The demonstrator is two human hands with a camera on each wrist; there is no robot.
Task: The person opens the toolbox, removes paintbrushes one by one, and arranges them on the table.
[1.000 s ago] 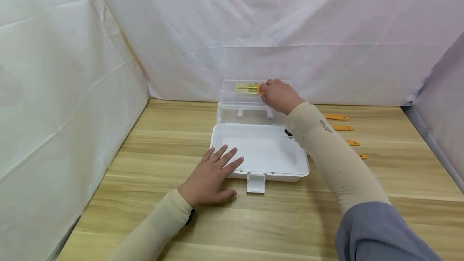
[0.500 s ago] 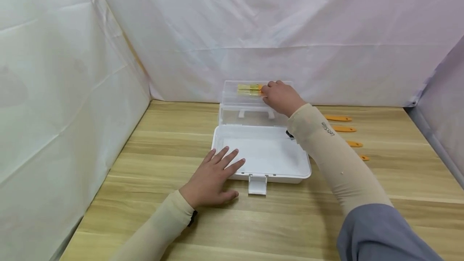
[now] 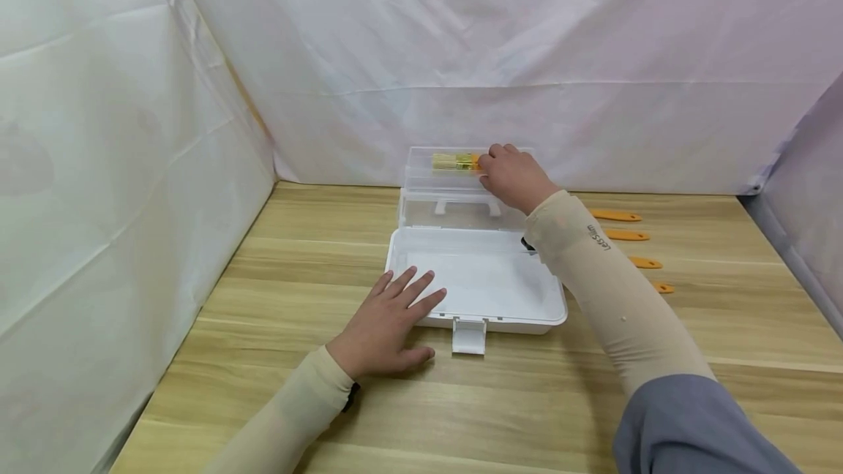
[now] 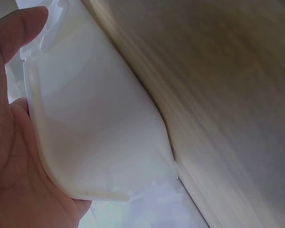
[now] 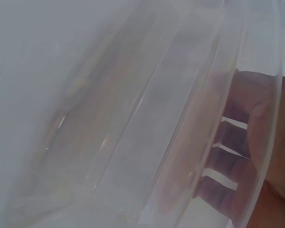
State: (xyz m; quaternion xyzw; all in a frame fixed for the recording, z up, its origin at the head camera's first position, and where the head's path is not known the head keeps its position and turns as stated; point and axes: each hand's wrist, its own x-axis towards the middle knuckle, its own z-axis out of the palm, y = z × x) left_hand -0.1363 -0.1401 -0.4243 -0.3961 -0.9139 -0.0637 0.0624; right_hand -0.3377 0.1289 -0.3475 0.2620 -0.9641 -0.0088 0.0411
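A white plastic box (image 3: 487, 287) lies open on the table, its clear lid (image 3: 418, 180) raised at the back. My left hand (image 3: 385, 331) rests with spread, straight fingers on the box's front left corner; the left wrist view shows the palm against the white side wall (image 4: 99, 104). My right hand (image 3: 515, 178) grips flat paintbrushes (image 3: 456, 162) by their orange handles at the lid, pale bristles pointing left. My fingers hide most of the handles. Through the clear plastic (image 5: 147, 114), the right wrist view shows curled fingers; the brushes are not distinct there.
Several orange handles (image 3: 626, 235) lie in a column on the wooden table (image 3: 316, 240), right of the box and partly behind my right sleeve. A white latch (image 3: 468, 337) hangs at the box's front. White sheeting (image 3: 342, 130) encloses the back and sides.
The brushes, seen earlier with a gap between them, now lie close together in my right hand. My left hand stays on the box corner. The whole view has shifted slightly.
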